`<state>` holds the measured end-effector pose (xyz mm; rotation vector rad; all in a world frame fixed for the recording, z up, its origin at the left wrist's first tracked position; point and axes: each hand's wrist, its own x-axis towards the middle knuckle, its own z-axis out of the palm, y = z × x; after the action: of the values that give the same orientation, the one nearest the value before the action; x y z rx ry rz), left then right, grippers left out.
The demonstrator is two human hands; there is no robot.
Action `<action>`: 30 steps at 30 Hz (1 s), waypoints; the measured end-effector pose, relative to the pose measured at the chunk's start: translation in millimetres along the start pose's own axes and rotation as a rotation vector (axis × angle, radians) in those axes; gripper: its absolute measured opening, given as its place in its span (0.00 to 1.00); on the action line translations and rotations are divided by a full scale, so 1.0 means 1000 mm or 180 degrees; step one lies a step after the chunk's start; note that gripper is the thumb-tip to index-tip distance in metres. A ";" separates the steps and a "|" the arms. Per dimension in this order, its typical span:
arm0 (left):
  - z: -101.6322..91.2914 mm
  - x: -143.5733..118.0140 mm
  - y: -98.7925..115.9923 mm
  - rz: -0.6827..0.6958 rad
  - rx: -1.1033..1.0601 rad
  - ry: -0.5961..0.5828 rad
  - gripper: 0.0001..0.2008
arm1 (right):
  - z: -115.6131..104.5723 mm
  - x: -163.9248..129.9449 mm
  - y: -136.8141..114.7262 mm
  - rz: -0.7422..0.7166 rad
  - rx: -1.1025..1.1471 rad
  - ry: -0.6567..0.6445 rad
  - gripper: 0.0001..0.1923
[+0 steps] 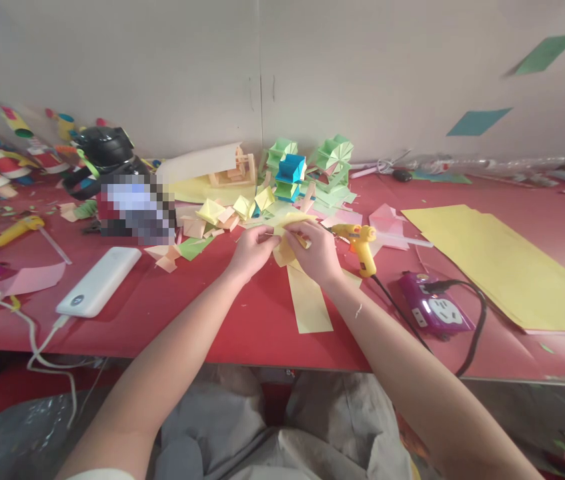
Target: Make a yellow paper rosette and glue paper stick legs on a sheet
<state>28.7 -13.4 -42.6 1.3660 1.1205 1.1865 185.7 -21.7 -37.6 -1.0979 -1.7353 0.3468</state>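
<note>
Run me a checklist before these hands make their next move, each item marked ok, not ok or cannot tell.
1. Left hand and right hand both at the yellow paper: ok, fingers on it from either side.
2. Strip joined to that paper: cannot tell, the right hand hides its upper end.
3. Glue gun within reach: ok, it lies just beside the right hand.
4. Its nozzle pointed away from the hands: not ok, it faces the right hand.
5. Glue gun hot: cannot tell.
6. Its cord plugged into the socket: cannot tell, it runs out of sight at the table edge.
</note>
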 end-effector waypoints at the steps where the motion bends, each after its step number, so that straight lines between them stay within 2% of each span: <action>1: 0.000 0.000 0.000 0.0011 0.0031 0.0023 0.07 | 0.000 0.000 0.000 -0.0017 0.0015 0.0005 0.06; 5: 0.000 0.000 0.002 0.0008 0.0031 0.0099 0.08 | 0.000 0.000 -0.001 -0.0116 0.0060 0.0074 0.06; 16: 0.001 -0.005 0.018 -0.0311 -0.0674 0.0109 0.09 | 0.000 0.000 0.000 -0.0534 0.0106 0.0188 0.10; 23: -0.001 -0.004 0.019 -0.0523 -0.1115 0.0006 0.11 | 0.001 -0.001 0.002 -0.0661 -0.0023 0.0132 0.12; 30: -0.003 -0.002 0.018 -0.0505 -0.1148 0.0099 0.12 | 0.001 -0.002 0.000 -0.0716 -0.0254 -0.0029 0.14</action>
<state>26.6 -17.0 -25.2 0.9695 0.9608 1.2269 184.8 -22.8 -39.1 -0.9462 -1.8727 0.1440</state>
